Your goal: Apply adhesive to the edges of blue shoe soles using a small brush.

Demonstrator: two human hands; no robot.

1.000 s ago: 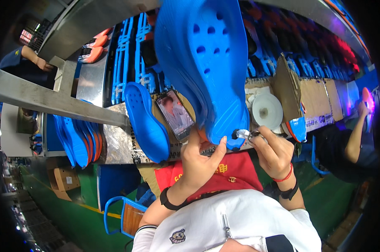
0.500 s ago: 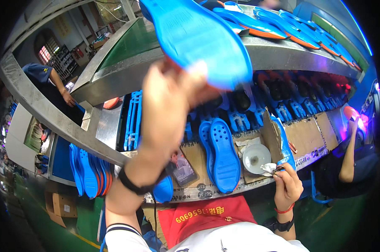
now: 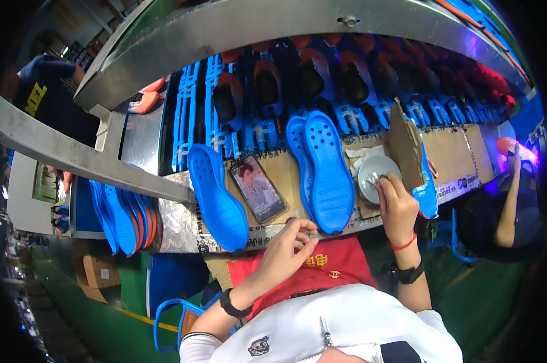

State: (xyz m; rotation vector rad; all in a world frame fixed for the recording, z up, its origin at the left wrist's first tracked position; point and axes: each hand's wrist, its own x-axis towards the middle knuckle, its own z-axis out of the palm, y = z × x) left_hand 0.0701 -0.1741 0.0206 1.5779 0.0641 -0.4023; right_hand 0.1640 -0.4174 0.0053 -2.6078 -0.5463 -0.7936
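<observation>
My right hand (image 3: 400, 209) reaches into a white bowl (image 3: 389, 164), its fingertips pinched on a small crumpled white wad (image 3: 373, 179). The fingers hide most of that wad. My left hand (image 3: 290, 251) hovers at the bench's front edge, fingers loosely curled and apart, with nothing seen in them. Just beyond it lie two blue shoe soles (image 3: 332, 187), one partly over the other, with holes at their far ends. A single blue sole (image 3: 219, 202) lies further left. Between them rests a phone (image 3: 258, 189) with a lit screen.
A row of shoes (image 3: 314, 75) on blue racks runs behind the bench, under a metal beam (image 3: 237, 45). A cardboard flap (image 3: 404, 145) stands beside the bowl. Several soles (image 3: 122, 221) stand at the left. Another person's arm (image 3: 509, 199) shows at the right.
My left hand has let go of the blue sole it held high and come down to the bench edge. My right hand has moved the white wad into the bowl. The view has tilted down.
</observation>
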